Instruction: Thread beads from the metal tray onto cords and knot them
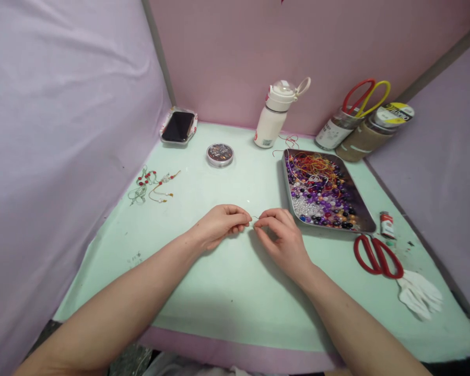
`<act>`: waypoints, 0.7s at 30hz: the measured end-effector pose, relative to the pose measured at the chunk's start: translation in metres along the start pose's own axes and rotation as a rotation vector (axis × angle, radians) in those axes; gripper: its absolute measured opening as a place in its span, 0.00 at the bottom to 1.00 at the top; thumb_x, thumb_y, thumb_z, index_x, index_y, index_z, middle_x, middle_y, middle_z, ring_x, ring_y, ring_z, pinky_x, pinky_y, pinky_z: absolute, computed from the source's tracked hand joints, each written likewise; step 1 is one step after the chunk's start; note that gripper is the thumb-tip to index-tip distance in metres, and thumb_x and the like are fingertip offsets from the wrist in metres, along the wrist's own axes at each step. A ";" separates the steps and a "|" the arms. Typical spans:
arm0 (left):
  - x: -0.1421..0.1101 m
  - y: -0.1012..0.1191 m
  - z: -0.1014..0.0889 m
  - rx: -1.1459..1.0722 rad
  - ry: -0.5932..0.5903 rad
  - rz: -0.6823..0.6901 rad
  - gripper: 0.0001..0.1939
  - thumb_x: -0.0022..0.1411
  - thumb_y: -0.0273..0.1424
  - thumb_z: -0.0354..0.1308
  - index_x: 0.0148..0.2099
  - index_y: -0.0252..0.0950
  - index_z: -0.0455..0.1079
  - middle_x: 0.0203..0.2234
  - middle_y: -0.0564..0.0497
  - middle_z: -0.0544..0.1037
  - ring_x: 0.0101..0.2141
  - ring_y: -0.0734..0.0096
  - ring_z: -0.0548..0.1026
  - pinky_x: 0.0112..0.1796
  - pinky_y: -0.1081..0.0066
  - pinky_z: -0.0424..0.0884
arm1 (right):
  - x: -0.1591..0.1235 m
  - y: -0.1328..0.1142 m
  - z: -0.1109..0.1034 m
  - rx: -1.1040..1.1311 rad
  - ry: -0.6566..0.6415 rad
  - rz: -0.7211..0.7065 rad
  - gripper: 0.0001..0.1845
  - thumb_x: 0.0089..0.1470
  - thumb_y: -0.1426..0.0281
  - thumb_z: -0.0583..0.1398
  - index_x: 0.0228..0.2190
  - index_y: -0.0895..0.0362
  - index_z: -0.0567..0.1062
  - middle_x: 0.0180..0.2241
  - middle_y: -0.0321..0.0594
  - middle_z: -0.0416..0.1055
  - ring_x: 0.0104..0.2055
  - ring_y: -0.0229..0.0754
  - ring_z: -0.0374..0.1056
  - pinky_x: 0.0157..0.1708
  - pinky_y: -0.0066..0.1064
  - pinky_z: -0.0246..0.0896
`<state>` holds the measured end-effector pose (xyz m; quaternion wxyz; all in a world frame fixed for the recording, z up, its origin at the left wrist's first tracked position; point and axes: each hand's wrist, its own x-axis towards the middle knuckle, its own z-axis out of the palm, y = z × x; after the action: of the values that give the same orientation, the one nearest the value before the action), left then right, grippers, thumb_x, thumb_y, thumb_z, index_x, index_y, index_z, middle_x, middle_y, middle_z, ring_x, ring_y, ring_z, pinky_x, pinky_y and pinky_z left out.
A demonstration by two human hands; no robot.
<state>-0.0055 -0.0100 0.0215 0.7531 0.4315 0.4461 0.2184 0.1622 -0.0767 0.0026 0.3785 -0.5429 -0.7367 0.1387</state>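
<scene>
My left hand and my right hand meet over the middle of the table, fingertips only a small gap apart. Each has thumb and fingers pinched together. A thin dark strand bridges the gap; it is too fine to tell whether it is wire or thread. Just to the right of my right hand stands a metal tray with purple, black, clear and orange beads and a tangle of orange and red cord. A round clear-lidded case of small dark pieces sits beyond my hands.
Green cords with red beads lie at the left. Behind are a phone in a dish, a cream bottle and jars, one with scissors. Red-handled scissors, a white glove and a small bottle lie right.
</scene>
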 end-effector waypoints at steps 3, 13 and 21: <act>0.001 -0.001 -0.002 0.073 0.032 0.052 0.06 0.49 0.29 0.60 0.29 0.31 0.71 0.20 0.55 0.68 0.22 0.81 0.63 0.26 0.75 0.58 | 0.000 -0.002 -0.002 -0.017 -0.021 -0.024 0.06 0.57 0.74 0.56 0.32 0.53 0.73 0.35 0.42 0.68 0.40 0.46 0.63 0.41 0.40 0.60; -0.003 0.000 -0.004 0.718 -0.069 0.319 0.10 0.55 0.31 0.53 0.33 0.34 0.74 0.21 0.55 0.70 0.23 0.77 0.62 0.26 0.75 0.57 | 0.001 0.001 -0.005 0.134 -0.091 0.074 0.08 0.60 0.72 0.54 0.34 0.52 0.72 0.37 0.41 0.74 0.40 0.45 0.68 0.42 0.38 0.61; -0.002 -0.001 -0.001 0.670 -0.070 0.385 0.10 0.55 0.30 0.53 0.34 0.33 0.74 0.25 0.52 0.75 0.26 0.75 0.67 0.28 0.75 0.61 | 0.007 -0.003 -0.007 0.763 -0.179 0.691 0.13 0.49 0.60 0.63 0.29 0.57 0.72 0.24 0.37 0.73 0.21 0.34 0.63 0.20 0.26 0.54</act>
<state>-0.0075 -0.0118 0.0218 0.5304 0.7365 0.3778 0.1831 0.1642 -0.0730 0.0117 0.4172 -0.5637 -0.4411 0.5600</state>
